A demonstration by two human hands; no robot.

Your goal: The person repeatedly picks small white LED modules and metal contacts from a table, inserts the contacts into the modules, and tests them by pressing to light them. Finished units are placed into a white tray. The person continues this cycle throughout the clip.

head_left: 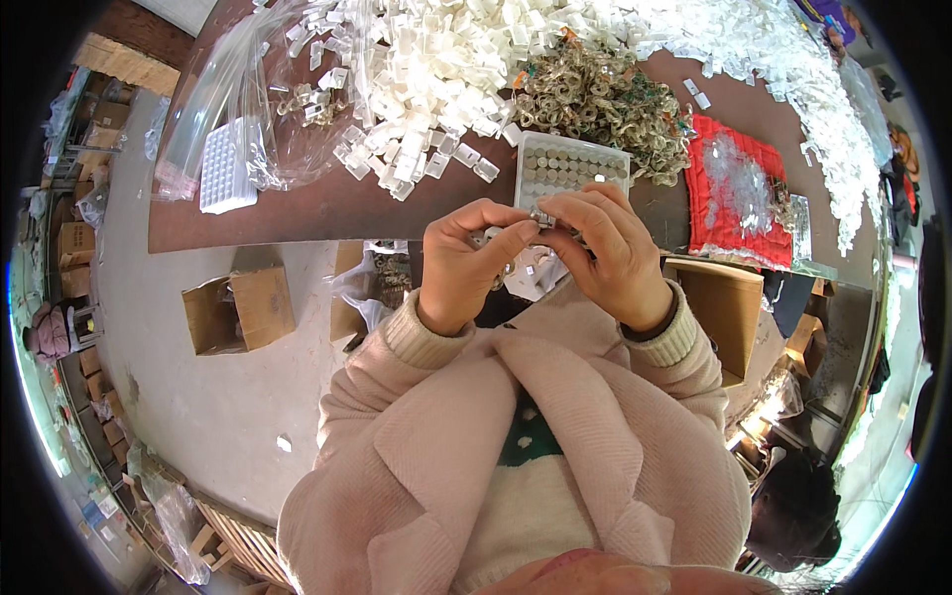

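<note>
My left hand [468, 260] and my right hand [607, 250] meet in front of my chest, near the table's front edge. Both have their fingers pinched round a small shiny metal piece [541, 220], too small and covered to name. More shiny bits show under my left fingers, and whether they join that piece I cannot tell. Just beyond my hands lies a shallow translucent tray [522, 164] with rows of small round pieces. Behind it is a tangled heap of small tan, ring-like pieces [605, 104].
A large heap of small whitish plastic boxes [436, 79] covers the back of the brown table [288, 220]. Left are transparent bags and a white dimpled tray [229, 169]; right, a red cloth [709, 213]. Cardboard boxes stand on the floor left [263, 305] and beside my right arm [732, 322].
</note>
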